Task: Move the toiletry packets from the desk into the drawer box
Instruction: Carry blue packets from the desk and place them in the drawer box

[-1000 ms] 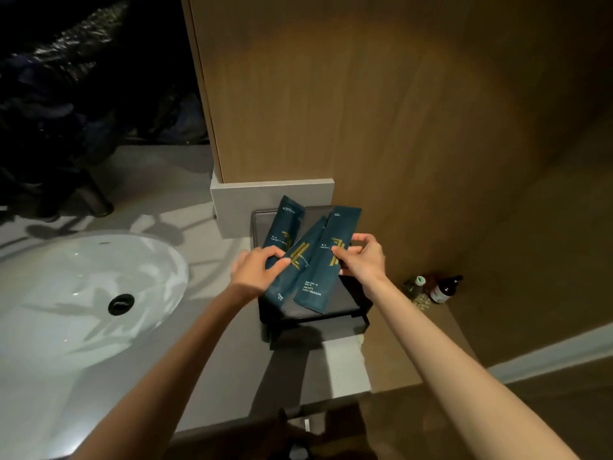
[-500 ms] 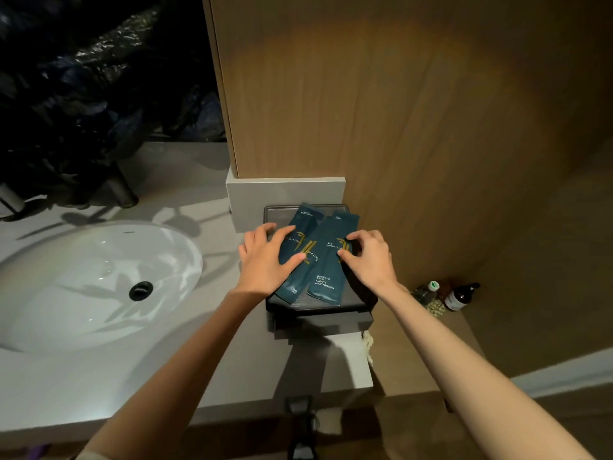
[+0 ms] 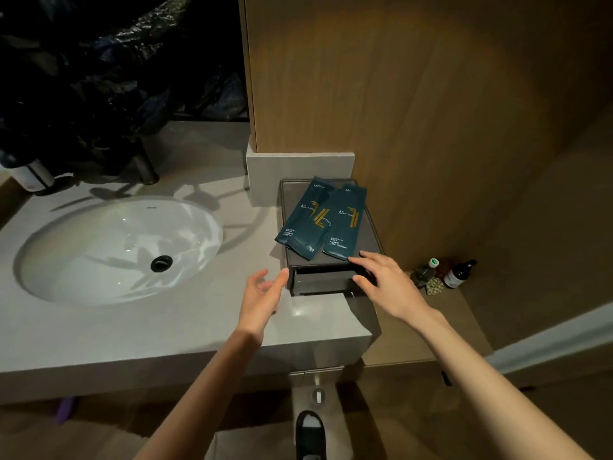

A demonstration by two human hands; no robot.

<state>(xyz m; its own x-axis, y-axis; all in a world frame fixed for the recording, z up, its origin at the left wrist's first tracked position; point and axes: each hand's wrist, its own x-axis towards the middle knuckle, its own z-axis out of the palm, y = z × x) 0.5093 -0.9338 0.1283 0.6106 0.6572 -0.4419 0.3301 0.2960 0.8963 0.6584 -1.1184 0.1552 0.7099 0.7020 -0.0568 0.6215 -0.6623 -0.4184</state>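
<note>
Head view, with every place given relative to the drawer box, a dark grey box standing on the pale worktop hard against the wooden wall panel.

Three teal toiletry packets with gold markings lie fanned and overlapping on top of the box, not inside it; the left one juts past the box's left edge. Whether more packets lie beneath them I cannot tell.

My right hand is at the box's front right corner, its grip apart with the fingers spread: the upper fingertip is at the near end of the rightmost packet, while the lower fingers reach across the drawer front. The hand clamps nothing.

My left hand hovers above the worktop just left of the box's front, its grip likewise apart and empty, with one fingertip at or just short of the front left corner; contact cannot be judged.

The drawer front shows a thin dark gap along its upper edge.

Left of the box, well apart, a white oval basin with a dark drain is sunk into the worktop. Right of the box, on a lower wooden ledge, stand two small bottles. Behind the box rises a pale upstand.
</note>
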